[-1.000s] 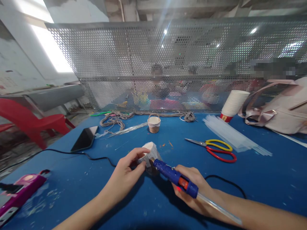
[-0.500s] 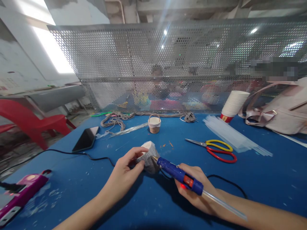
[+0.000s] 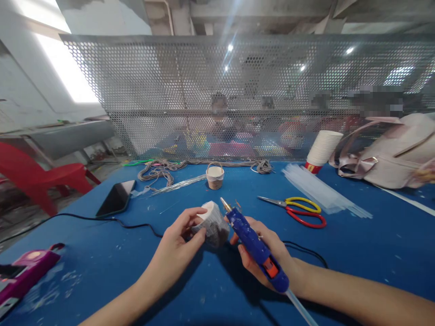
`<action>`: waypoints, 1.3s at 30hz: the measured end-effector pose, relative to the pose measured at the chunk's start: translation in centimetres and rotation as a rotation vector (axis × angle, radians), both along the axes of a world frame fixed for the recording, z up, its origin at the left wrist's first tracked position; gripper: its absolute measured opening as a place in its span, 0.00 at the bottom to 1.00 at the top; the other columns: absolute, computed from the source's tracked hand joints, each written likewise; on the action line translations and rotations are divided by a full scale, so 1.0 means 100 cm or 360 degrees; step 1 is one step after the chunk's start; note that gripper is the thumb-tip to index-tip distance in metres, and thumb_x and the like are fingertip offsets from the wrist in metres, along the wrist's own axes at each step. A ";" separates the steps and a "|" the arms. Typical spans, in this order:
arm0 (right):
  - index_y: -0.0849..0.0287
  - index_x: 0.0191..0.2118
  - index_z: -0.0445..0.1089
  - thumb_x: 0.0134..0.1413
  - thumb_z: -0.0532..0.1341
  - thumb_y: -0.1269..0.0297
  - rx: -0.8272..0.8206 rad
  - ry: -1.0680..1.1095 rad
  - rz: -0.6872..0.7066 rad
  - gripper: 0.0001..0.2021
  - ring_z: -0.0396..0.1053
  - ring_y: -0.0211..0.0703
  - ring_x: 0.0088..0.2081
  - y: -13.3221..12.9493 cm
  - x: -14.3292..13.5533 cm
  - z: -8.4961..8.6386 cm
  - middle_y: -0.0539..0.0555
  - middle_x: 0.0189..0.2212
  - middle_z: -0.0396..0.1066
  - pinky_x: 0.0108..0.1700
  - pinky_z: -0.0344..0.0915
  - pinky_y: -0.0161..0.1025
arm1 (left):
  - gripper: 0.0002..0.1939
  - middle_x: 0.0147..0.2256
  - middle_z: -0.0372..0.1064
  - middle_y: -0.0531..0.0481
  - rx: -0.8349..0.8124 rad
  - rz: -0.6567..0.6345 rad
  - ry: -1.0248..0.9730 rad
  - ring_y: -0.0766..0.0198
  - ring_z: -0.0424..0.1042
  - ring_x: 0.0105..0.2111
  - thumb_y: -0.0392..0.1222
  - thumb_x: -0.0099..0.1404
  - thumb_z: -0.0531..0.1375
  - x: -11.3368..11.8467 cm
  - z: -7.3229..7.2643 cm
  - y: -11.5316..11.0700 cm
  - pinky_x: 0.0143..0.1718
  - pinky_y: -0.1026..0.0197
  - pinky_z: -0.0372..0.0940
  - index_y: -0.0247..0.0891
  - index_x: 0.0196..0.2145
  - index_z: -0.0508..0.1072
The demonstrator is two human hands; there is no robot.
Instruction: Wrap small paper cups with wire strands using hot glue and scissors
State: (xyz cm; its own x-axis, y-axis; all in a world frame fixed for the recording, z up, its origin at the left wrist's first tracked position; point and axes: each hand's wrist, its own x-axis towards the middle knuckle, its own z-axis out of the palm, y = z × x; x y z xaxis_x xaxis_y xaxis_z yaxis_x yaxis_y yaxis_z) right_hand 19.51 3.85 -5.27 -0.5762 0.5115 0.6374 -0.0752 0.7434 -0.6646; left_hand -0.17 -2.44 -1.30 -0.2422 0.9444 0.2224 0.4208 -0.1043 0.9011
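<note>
My left hand [image 3: 185, 235] is closed on a paper cup wrapped in grey cord [image 3: 215, 228], tilted on its side with its white opening toward the upper left. Gripped in my right hand [image 3: 268, 251] is a blue glue gun [image 3: 249, 240] with a clear glue stick [image 3: 301, 308] poking out of its back end. The gun's metal nozzle points up and left, just right of the cup and apart from it. A small basket with a handle [image 3: 215, 178] stands upright beyond them on the blue table [image 3: 163, 294].
Scissors [image 3: 292, 208] and a bundle of glue sticks [image 3: 319, 190] lie to the right, near stacked paper cups [image 3: 322, 151] and a pale bag [image 3: 394, 154]. A phone [image 3: 116, 198], cable and purple power strip [image 3: 25, 280] lie left. Grey cord [image 3: 156, 172] runs along a perforated metal screen [image 3: 204, 99].
The glue gun's nozzle has come away from the cup's side, and the gun has swung steeper, with its back end lower. My left hand keeps hold of the cup, which has turned slightly.
</note>
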 end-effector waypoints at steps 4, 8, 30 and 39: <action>0.54 0.46 0.60 0.49 0.59 0.73 0.0041 0.0115 0.0131 0.17 0.70 0.41 0.35 -0.002 -0.006 0.002 0.52 0.36 0.68 0.39 0.68 0.38 | 0.13 0.27 0.71 0.54 -0.0020 -0.0014 -0.0071 0.64 0.69 0.27 0.43 0.57 0.58 0.005 0.000 0.000 0.31 0.63 0.66 0.38 0.40 0.69; 0.54 0.46 0.58 0.49 0.58 0.74 -0.0041 0.0032 0.0176 0.17 0.67 0.37 0.28 -0.002 -0.006 0.003 0.49 0.32 0.67 0.32 0.66 0.34 | 0.12 0.26 0.71 0.53 -0.0040 -0.0038 -0.0143 0.65 0.69 0.26 0.44 0.57 0.59 0.011 0.001 -0.002 0.28 0.64 0.66 0.38 0.39 0.68; 0.57 0.44 0.57 0.49 0.57 0.71 -0.0220 -0.0113 0.0077 0.14 0.58 0.33 0.22 -0.005 -0.006 0.002 0.47 0.26 0.64 0.26 0.61 0.31 | 0.07 0.26 0.70 0.54 -0.0033 -0.0026 -0.0235 0.66 0.70 0.26 0.41 0.56 0.59 0.013 -0.001 -0.004 0.28 0.66 0.65 0.40 0.33 0.65; 0.58 0.48 0.55 0.51 0.59 0.59 0.0247 -0.0159 0.0121 0.21 0.73 0.48 0.45 -0.001 -0.017 -0.007 0.65 0.50 0.70 0.44 0.69 0.39 | 0.12 0.29 0.74 0.52 0.0074 0.0049 0.0016 0.60 0.73 0.27 0.48 0.54 0.61 0.002 -0.017 -0.005 0.28 0.63 0.68 0.42 0.34 0.66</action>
